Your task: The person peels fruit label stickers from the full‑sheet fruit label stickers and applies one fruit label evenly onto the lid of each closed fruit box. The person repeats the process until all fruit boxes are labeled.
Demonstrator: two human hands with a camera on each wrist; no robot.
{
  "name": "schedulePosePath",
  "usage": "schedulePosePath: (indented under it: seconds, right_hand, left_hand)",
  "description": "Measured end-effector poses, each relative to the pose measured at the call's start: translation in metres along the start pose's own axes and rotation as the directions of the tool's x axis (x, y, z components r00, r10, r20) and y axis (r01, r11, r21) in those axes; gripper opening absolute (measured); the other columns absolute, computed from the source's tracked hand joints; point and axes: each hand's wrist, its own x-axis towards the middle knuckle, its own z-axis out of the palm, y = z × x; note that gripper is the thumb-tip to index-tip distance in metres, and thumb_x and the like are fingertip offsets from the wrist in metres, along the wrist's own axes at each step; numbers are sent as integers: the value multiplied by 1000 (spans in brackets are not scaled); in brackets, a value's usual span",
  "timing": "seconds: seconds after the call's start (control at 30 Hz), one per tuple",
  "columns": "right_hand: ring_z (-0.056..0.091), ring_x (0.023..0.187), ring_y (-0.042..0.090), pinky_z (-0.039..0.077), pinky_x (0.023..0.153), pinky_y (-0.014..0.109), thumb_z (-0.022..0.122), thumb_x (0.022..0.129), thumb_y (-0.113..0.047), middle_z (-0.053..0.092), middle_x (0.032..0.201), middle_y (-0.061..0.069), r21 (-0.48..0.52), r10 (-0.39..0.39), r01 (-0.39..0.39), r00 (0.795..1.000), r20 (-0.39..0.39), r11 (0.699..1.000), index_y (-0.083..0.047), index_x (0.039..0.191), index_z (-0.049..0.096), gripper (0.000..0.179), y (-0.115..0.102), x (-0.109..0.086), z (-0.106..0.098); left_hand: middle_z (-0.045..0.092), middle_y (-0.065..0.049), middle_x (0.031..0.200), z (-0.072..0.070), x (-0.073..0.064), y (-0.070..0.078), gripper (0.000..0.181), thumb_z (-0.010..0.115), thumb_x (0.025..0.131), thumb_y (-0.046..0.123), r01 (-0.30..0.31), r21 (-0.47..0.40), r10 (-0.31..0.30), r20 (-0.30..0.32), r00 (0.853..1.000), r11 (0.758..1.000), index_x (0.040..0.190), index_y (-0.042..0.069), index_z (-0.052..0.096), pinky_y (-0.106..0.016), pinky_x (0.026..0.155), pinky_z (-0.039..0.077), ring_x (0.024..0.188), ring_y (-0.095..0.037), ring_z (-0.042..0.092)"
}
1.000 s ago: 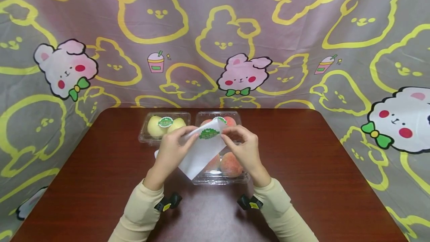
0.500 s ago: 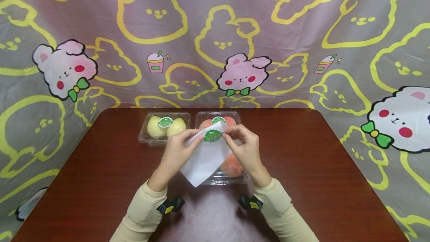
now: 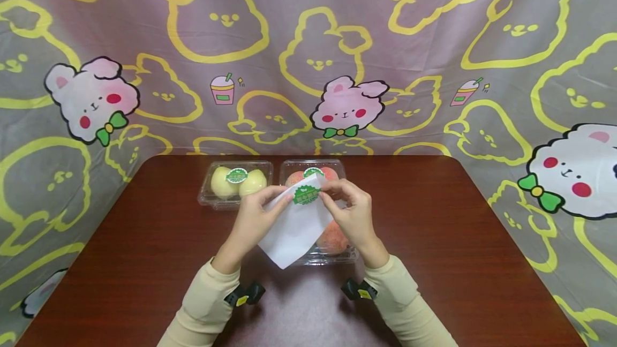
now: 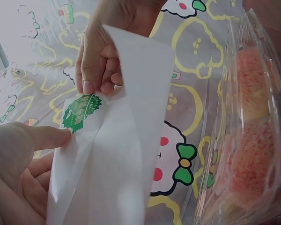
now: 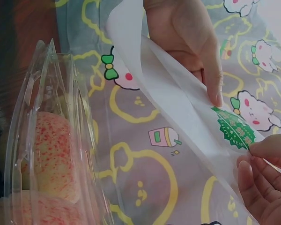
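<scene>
A white sheet [image 3: 293, 234] bearing a round green sticker [image 3: 306, 194] is held up above a clear plastic box of peaches [image 3: 332, 238]. My left hand [image 3: 254, 217] pinches the sheet's upper left edge, its thumb close by the sticker. At the sheet's other side, my right hand [image 3: 350, 212] pinches the edge where the sticker ends. In the right wrist view, the right thumb touches the rim of the green sticker [image 5: 235, 129]. Whether that rim is lifted off the white sheet [image 5: 171, 98] cannot be told. The sheet hides much of the near box.
Farther back stand a clear box of yellow-green fruit [image 3: 224, 183] and another clear box of peaches [image 3: 294, 177], each with a green round sticker on its lid. All rest on a brown table [image 3: 434, 240]. A patterned curtain [image 3: 270, 25] surrounds the table.
The sheet and my left hand have shifted slightly right, and the sheet's lower corner has dropped a little. The right hand has barely moved. Over the last half second, almost nothing differs.
</scene>
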Motion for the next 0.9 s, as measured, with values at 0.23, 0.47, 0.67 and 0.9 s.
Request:
schedulePosePath:
  seconds: [0.23,0.47,0.67,0.9]
  right_hand:
    - [59,74,-6,52,63,13,71,77,12,67,76,22,26,17,-17,1000,-2,1000,8,87,68,11,0,-1,1]
    - [61,74,-6,53,66,14,72,77,11,68,81,26,72,115,-116,993,28,991,10,89,67,13,-3,-2,0]
    - [62,73,-5,52,66,12,72,78,9,68,84,30,115,236,-239,971,42,964,13,91,67,15,-7,-1,-1]
    - [63,72,-5,52,64,12,72,77,8,69,85,31,127,265,-268,964,38,955,13,91,69,15,-7,-1,-3]
  left_hand:
    - [75,-19,96,1,-1,-2,19,69,87,11,-2,-16,3,12,1000,1000,102,-1,72,-25,69,56,81,-21,68]
    - [75,-19,96,1,-1,-3,18,69,87,10,-27,-7,27,4,1000,1000,101,-1,72,-27,71,56,82,-21,69]
    - [75,-18,96,1,-1,-2,18,70,87,10,-33,4,33,3,999,999,101,-1,72,-33,73,57,84,-23,70]
    - [75,-19,98,0,-1,0,18,69,87,9,-46,2,46,7,999,999,101,-2,71,-37,76,58,88,-25,71]
